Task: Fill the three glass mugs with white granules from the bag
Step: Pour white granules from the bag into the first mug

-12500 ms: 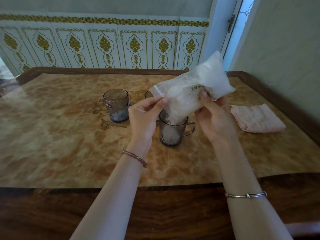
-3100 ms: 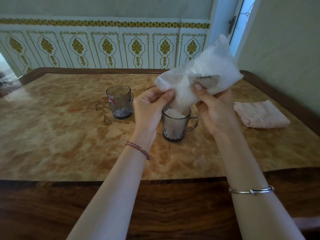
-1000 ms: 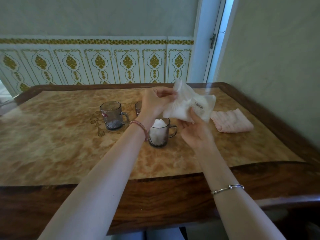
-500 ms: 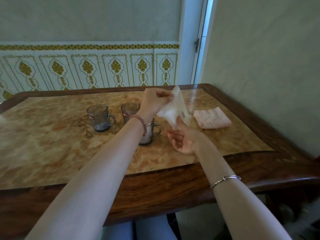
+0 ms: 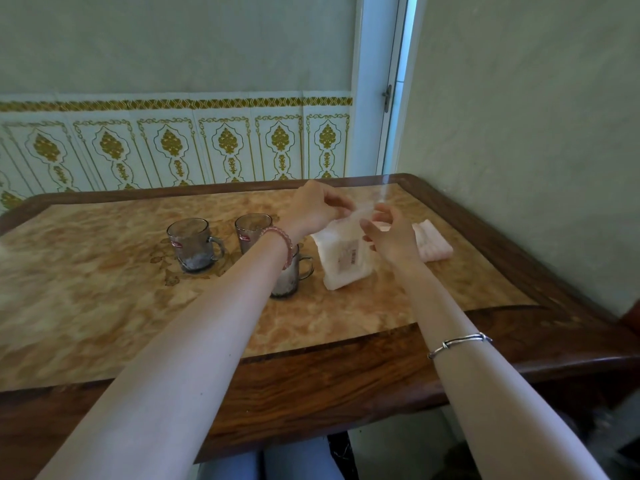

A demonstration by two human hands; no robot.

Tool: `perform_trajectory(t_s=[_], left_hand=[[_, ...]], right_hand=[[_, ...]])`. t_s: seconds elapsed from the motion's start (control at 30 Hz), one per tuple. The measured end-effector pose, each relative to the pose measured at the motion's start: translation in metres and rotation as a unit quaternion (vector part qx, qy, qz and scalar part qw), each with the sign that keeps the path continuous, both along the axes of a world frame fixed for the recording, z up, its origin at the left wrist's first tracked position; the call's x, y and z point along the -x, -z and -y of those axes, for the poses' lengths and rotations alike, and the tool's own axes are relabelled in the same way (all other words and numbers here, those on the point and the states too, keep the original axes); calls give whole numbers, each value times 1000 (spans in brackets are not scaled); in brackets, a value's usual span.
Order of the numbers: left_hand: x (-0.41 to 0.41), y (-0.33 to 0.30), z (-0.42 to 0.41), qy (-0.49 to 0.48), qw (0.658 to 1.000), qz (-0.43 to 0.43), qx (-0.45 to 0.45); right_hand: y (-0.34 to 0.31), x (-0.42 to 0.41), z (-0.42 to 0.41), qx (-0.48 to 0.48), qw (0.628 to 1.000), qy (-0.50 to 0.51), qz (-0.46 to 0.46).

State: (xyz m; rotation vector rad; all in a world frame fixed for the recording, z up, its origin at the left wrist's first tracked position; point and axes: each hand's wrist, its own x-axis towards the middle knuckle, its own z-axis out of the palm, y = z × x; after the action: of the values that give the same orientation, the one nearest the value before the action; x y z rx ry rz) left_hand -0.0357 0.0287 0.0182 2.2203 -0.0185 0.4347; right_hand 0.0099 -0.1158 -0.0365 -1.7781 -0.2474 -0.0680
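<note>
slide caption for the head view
Left hand pinches the bag top beside three glass mugs.

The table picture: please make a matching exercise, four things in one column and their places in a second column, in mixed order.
Things:
1. bag
2. pink cloth
3. beaded bracelet
4. silver bangle

Places:
A. on the left wrist
B. at the table's right side, beyond the bag
C. on the right forearm
D. standing on the table, its top between both hands

Pairs: 1-D, 2-B, 3-A, 4-C
</note>
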Motion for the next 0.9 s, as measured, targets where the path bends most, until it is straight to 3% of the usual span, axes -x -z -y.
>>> perform_trajectory(t_s=[0.13, 0.27, 0.53, 0.67, 0.9], left_hand=[[0, 4, -2, 4, 999, 2, 41], [5, 12, -11, -21, 996, -16, 87], [21, 35, -18, -17, 994, -84, 65], [25, 34, -14, -84, 995, -46, 34], [23, 26, -3, -114, 984, -12, 138]], right_hand=[[0, -4, 2, 12, 999, -3, 51], [2, -4, 6, -9, 999, 24, 26], [4, -2, 6, -51, 998, 48, 8], [6, -3, 7, -63, 996, 59, -4], [9, 1, 4, -118, 988, 94, 20]])
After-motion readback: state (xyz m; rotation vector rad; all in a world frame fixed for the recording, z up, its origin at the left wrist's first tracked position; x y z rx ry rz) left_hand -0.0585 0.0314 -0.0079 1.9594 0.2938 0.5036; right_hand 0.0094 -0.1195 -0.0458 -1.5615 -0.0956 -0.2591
